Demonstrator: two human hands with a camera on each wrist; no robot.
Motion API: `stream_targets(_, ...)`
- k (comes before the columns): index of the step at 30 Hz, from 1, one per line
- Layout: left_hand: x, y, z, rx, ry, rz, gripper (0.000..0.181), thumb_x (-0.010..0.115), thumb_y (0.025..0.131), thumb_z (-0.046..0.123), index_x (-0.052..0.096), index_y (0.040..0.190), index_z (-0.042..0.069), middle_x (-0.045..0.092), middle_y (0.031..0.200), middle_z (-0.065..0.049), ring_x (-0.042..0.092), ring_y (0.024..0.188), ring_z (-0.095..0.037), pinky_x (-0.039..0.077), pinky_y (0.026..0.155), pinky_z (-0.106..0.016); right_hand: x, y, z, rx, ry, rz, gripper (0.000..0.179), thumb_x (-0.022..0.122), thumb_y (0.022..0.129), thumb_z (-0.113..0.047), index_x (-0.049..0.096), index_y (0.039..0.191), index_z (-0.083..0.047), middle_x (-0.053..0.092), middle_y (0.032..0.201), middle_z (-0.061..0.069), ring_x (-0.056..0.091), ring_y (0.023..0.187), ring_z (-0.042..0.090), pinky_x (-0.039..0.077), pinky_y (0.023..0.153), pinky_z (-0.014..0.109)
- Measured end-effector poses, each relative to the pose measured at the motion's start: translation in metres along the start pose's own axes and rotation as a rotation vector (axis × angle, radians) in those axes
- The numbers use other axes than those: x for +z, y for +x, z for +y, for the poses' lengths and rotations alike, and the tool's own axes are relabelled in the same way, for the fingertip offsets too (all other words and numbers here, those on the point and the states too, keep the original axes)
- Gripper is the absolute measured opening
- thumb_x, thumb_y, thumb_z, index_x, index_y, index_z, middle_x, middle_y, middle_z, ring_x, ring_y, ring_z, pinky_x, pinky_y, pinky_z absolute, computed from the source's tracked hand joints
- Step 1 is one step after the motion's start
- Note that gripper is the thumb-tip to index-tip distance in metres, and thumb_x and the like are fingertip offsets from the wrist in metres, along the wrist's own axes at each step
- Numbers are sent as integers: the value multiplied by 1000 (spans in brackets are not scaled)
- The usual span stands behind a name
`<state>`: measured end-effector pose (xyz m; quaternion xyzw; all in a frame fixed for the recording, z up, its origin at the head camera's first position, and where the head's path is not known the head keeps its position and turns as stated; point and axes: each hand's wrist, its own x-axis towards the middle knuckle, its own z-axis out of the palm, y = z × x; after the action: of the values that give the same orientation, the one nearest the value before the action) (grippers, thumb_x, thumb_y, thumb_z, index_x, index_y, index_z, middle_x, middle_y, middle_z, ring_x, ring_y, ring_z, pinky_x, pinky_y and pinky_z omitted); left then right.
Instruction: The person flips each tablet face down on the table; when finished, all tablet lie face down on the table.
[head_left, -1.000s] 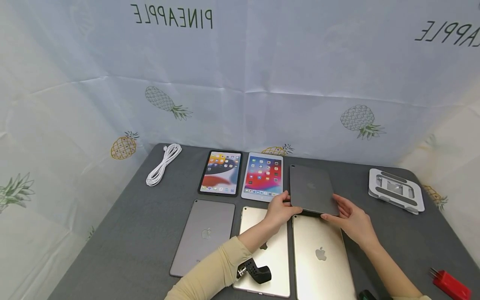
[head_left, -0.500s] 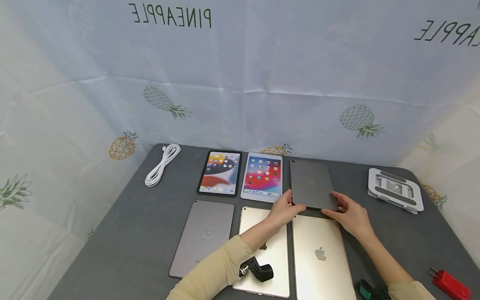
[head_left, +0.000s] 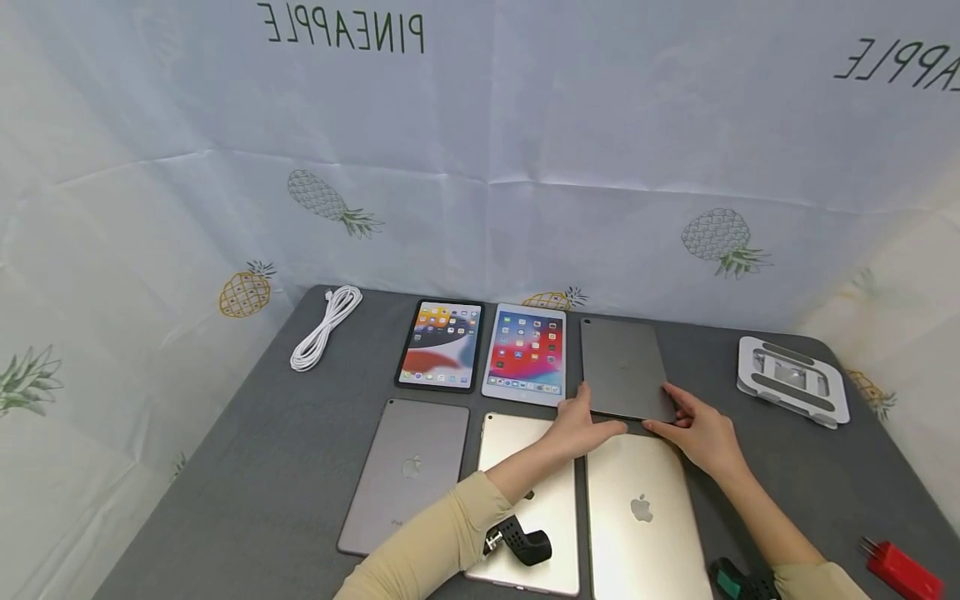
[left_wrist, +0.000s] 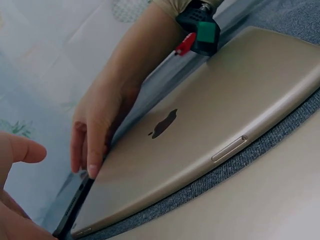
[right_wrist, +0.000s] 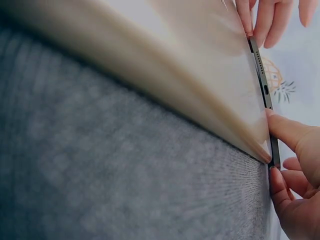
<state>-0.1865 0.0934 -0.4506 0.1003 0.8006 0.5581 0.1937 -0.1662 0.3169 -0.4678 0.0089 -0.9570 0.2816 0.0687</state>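
A dark grey tablet point(head_left: 624, 367) lies back side up in the far row, its charging-port edge point(right_wrist: 265, 87) facing the person. My right hand point(head_left: 703, 435) holds its near right corner, thumb on the near edge and fingers along the side. At the near left corner is my left hand point(head_left: 579, 425), thumb stretched out and off the tablet, fingers by its left side. In the left wrist view, the left thumb point(left_wrist: 30, 150) stands apart from the dark edge. Just below lies a gold tablet point(head_left: 645, 533), back up; the left forearm crosses over another gold tablet point(head_left: 551, 550).
A grey tablet point(head_left: 408, 475) lies back up at near left. Two smaller tablets with lit screens, one black-framed point(head_left: 441, 346) and one white-framed point(head_left: 525, 354), fill the far row. Around them are a white coiled cable point(head_left: 326, 329), a folded white stand point(head_left: 791, 379) and a red plug point(head_left: 903, 571).
The dark grey tablet has shifted slightly away from the person and now lies flat. My left thumb has come off its near edge; the right hand keeps its hold.
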Motion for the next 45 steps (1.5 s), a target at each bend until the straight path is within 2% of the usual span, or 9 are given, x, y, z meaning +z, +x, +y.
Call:
stream_targets(5, 1, -2, -1, 9, -1, -20, 92, 70, 87, 32, 16, 154, -1, 17, 159, -17, 17, 144, -31, 29, 111, -52, 2, 1, -1, 4, 2, -19, 76, 79, 83, -30, 46, 140, 6, 64, 107, 23, 59, 86, 28, 48, 65, 37)
stream_targets(12, 2, -4, -1, 21, 37, -29, 93, 70, 87, 33, 16, 155, 0, 11, 161, -16, 14, 145, -31, 26, 113, -52, 3, 0, -2, 7, 5, -30, 76, 78, 83, -29, 44, 142, 7, 63, 108, 24, 59, 88, 29, 48, 67, 38)
stream_targets(20, 0, -8, -6, 55, 24, -38, 88, 68, 88, 31, 19, 154, -1, 14, 160, -17, 15, 146, -35, 27, 111, -56, 3, -1, -3, 9, 9, -43, 75, 77, 85, -28, 42, 142, 7, 62, 111, 27, 59, 91, 32, 50, 70, 41)
stream_targets(25, -7, -15, -6, 85, 18, -40, 81, 67, 88, 30, 27, 152, -2, 21, 159, -18, 23, 144, -34, 28, 112, -52, 0, -2, -7, 20, 11, -63, 76, 75, 86, -28, 40, 142, 9, 60, 113, 30, 60, 95, 38, 52, 72, 47)
stream_targets(31, -24, -19, -11, 114, -33, -37, 68, 63, 91, 27, 37, 148, 0, 41, 149, -18, 41, 136, -32, 37, 108, -42, -8, -1, -18, 57, 43, -87, 80, 70, 90, -39, 35, 145, 7, 50, 130, 36, 55, 109, 51, 52, 79, 57)
stream_targets(35, -40, -19, -14, 142, -81, -19, 60, 62, 93, 22, 42, 145, -1, 46, 146, -18, 44, 134, -31, 38, 108, -37, -10, 3, -31, 66, 106, -88, 78, 64, 93, -42, 32, 149, 2, 39, 142, 35, 51, 115, 54, 51, 83, 58)
stream_targets(40, -63, -18, -16, 163, -91, 42, 55, 61, 93, 18, 46, 142, -1, 50, 143, -17, 47, 131, -32, 40, 106, -41, -10, 6, -50, 88, 240, -92, 77, 62, 94, -44, 29, 152, -4, 32, 148, 32, 41, 126, 54, 44, 93, 62)
stream_targets(45, -84, -19, -17, 205, -174, 93, 52, 60, 93, 12, 46, 140, -6, 49, 141, -23, 46, 131, -37, 41, 105, -44, -8, 9, -66, 96, 434, -119, 76, 63, 95, -40, 27, 153, -6, 30, 153, 25, 32, 137, 45, 35, 105, 57)
